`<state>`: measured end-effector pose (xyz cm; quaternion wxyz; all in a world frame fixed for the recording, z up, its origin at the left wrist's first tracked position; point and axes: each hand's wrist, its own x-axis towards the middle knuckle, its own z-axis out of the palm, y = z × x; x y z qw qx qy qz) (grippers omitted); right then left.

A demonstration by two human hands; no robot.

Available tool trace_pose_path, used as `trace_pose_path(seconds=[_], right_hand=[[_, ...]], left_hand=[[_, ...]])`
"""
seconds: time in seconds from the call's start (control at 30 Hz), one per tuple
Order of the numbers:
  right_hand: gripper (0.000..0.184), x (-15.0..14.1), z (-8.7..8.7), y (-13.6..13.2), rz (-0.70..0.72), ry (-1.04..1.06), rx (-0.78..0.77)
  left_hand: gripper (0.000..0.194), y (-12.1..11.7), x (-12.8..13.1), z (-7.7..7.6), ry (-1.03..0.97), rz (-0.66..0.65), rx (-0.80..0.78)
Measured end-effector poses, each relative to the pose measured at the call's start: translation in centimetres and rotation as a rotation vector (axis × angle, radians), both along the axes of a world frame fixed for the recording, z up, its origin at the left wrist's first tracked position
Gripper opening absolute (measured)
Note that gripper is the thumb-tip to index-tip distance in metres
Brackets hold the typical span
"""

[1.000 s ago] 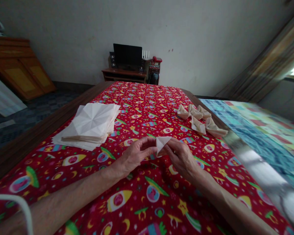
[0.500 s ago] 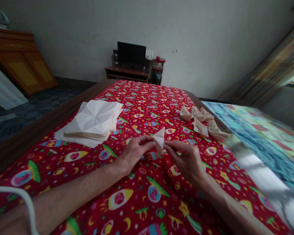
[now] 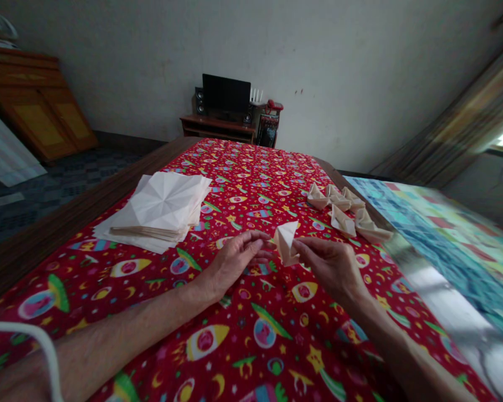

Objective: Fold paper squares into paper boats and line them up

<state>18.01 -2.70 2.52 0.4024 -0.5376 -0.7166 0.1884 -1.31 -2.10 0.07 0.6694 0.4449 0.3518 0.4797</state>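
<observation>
My right hand (image 3: 329,263) pinches the lower right side of a small folded paper boat (image 3: 285,243), holding it up over the red cloth. To its left, my left hand (image 3: 241,257) is open, fingers stretched toward the boat with a small gap between. At the left lies a stack of creased white paper sheets (image 3: 163,204), the top one marked with star-like folds. Several finished-looking folded paper boats (image 3: 342,219) sit grouped at the right side of the cloth.
A red patterned cloth (image 3: 251,184) covers the long table, whose brown edge (image 3: 121,192) shows at left. A white cable (image 3: 37,332) crosses my left forearm. Beside the table at right is a bed with a coloured sheet (image 3: 427,229). A monitor (image 3: 226,93) stands against the far wall.
My left fingers have let go of the folded paper and spread. My right hand has drawn the paper boat slightly to the right, and it now looks more opened out.
</observation>
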Motion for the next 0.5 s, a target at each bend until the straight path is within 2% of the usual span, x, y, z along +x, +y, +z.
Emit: trace_pose_path(seconds=[0.07,0.17,0.23,0.3,0.4,0.5], right_hand=[[0.029,2.1,1.1,1.3,-0.115,-0.068,0.062],[0.031,6.1,3.5,4.1,-0.333,-0.394,0.162],[0.033,8.8,5.1,6.3,-0.361,-0.659,0.098],[0.033,10.8,6.1,8.2,-0.4,-0.879,-0.081],[0.031,12.6,6.4,10.2,-0.418,-0.961,-0.153],[0.033,12.8,5.9,10.8,-0.382,-1.011,-0.188]], left_hand=[[0.025,0.0,0.0,0.0,-0.008,-0.006,0.012],[0.019,-0.1,0.0,-0.1,0.01,-0.01,0.042],[0.017,0.0,0.0,-0.2,0.022,-0.015,0.06],[0.016,0.1,0.1,-0.4,0.028,-0.024,0.074],[0.016,0.3,0.0,-0.5,0.041,-0.03,0.089],[0.016,0.4,0.0,-0.6,0.055,-0.041,0.094]])
